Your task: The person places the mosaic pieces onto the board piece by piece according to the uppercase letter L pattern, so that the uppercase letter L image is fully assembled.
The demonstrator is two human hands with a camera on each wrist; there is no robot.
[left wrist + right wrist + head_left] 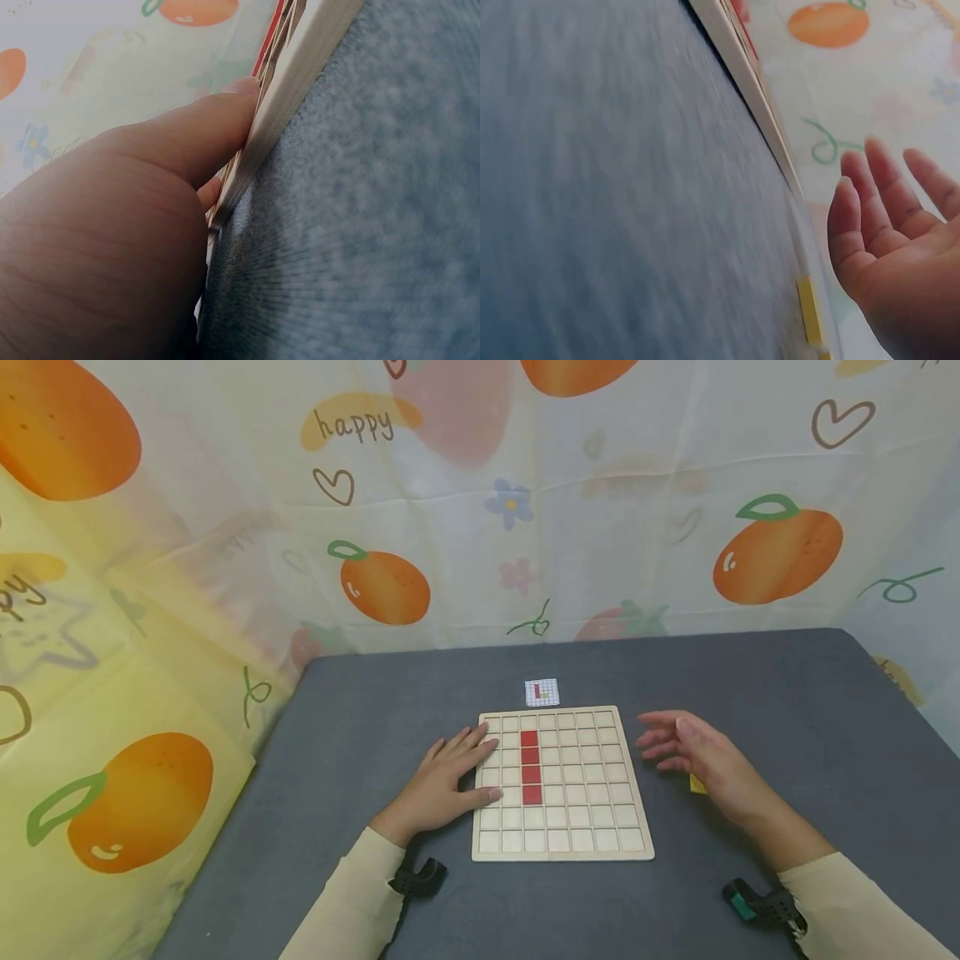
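A pale wooden grid board [590, 796] lies on the dark table, with a column of several red square tiles [531, 774] in its left half. My left hand [438, 785] rests on the board's left edge, fingers spread and thumb flat over the rim. In the left wrist view the thumb [202, 131] lies across the board's edge [281, 105]. To the right of the board my right hand [701, 756] hovers with fingers relaxed and nothing in them. Below it a yellow piece [697, 785] shows on the table, partly hidden by the hand.
Behind the board lies a small card [542, 692] printed with a grid and a red and yellow pattern. The dark table [795, 693] meets a fruit-printed cloth [615, 568] at its back. Each wrist wears a black strap device [420, 878].
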